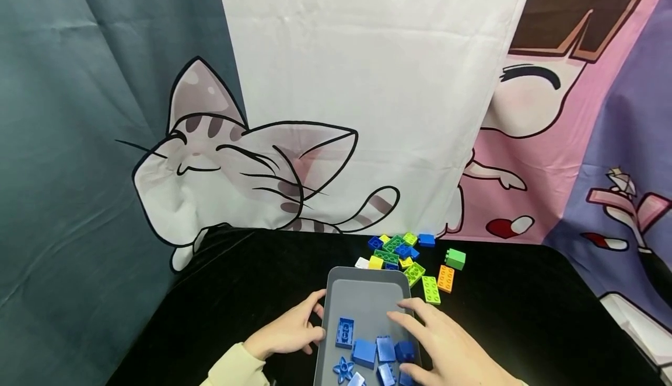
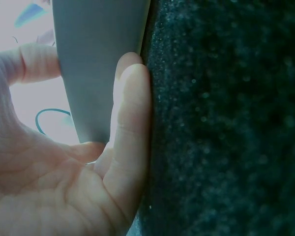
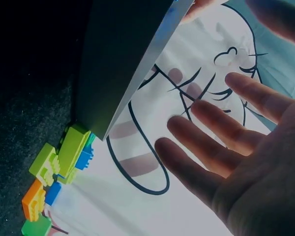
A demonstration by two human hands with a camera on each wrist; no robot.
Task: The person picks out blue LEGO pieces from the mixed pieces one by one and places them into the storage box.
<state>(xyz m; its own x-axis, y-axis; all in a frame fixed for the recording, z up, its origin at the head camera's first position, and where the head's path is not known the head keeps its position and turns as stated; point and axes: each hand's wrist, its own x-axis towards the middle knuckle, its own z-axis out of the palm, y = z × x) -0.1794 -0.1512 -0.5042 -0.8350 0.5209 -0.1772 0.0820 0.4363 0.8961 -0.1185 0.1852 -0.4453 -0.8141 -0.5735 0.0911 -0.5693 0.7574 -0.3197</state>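
Observation:
A grey rectangular tray [image 1: 367,292] stands on the black cloth and holds several blue toy bricks [image 1: 364,352] plus a blue star-shaped piece [image 1: 343,369], mostly toward its near end. My left hand [image 1: 291,327] grips the tray's left side; in the left wrist view the thumb reaches the rim while other fingers [image 2: 131,118] lie against the outer wall, low by the cloth. Over the tray's right side hovers my right hand [image 1: 446,339], its fingers spread and nothing held. In the right wrist view its fingers [image 3: 201,162] are apart from the tray wall [image 3: 128,73].
Beyond the tray's far right corner lies a loose pile of green, blue and yellow bricks [image 1: 387,256]. A lime brick [image 1: 431,290], an orange brick [image 1: 445,279] and a green brick [image 1: 455,259] lie at its right. A printed curtain [image 1: 378,83] hangs behind the black-covered table [image 1: 236,292].

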